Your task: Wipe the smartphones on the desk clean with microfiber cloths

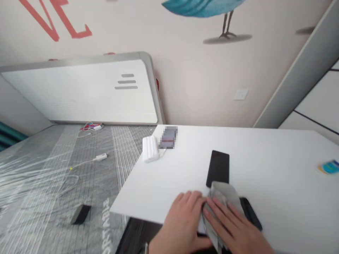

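My right hand presses a grey cloth with its fingers laid together over it. My left hand is beside it at the front edge of the white table, its fingers curled and its thumb low. Between the hands a small pale, dark-edged strip of a flat thing shows under the cloth; the rest is hidden, so its kind is unclear. Just beyond the cloth lies a black phone, flat on the table. Another dark phone-like thing lies to the right, partly covered by the cloth and my right hand.
On the white table, a white ribbed block and a blurred grey item lie far left. A blue-and-yellow packet is at right. The plastic-covered bed holds a white cable and a dark flat object.
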A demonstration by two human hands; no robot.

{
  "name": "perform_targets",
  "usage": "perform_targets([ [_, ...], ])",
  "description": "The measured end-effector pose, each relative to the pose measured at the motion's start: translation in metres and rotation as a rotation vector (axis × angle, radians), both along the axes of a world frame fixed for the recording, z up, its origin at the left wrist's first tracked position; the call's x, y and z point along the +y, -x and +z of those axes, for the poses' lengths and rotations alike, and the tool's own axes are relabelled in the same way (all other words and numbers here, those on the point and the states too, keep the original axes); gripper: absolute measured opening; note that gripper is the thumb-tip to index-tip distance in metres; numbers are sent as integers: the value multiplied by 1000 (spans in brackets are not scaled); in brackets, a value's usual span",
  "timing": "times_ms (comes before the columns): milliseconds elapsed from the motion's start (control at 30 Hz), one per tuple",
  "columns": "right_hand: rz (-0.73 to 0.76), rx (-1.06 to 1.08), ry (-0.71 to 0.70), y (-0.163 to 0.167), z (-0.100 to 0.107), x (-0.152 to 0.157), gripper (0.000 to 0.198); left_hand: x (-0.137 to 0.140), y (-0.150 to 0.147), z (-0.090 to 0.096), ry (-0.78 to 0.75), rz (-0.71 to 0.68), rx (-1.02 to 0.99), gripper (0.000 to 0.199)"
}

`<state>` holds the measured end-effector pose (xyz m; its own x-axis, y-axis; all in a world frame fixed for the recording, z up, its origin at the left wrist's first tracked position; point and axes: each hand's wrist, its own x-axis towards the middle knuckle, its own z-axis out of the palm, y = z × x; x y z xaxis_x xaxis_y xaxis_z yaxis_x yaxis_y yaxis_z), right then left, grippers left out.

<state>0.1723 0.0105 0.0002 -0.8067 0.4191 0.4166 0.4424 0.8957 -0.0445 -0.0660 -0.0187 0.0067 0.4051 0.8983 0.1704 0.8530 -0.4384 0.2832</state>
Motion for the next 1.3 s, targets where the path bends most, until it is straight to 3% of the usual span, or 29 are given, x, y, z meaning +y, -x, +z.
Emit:
perform_targets([
  [67,-99,-113,79,-23,-1,-5,87,-7,3,16,23,5,-20,78],
  [200,-365,-126,100,-45,3,-29,91,-11,-2,25,-26,12,-23,64],
  [300,-257,-118,123,-22,6,-46,103,-13,-14,23,-70,-5,-4,51],
  [400,-204,-76,146,-12,5,-43,95,-13,-14,22,-90,-17,31,47],
  [500,-389,-23,126,-33,-1,-31,82,-13,-5,21,-87,-17,20,59],
  [600,-534,-1,71,-47,-10,-28,100,-12,-1,21,-83,-9,12,63],
  [667,-578,9,44,-36,-14,-34,111,-11,-5,21,-84,-6,18,61],
  [733,-548,5,42,-12,-14,-41,113,-10,-9,20,-88,-1,24,62],
  [900,-219,15,65,28,-7,-55,109,-14,-11,18,-76,0,38,59],
  [1000,-195,16,83,6,-5,-52,88,-21,-5,17,-94,19,28,58],
  [1133,-363,50,54,-52,-16,-44,67,-35,18,18,-116,46,18,59],
  [1300,-337,149,46,-102,-33,-37,65,-55,76,17,-163,169,77,55],
])
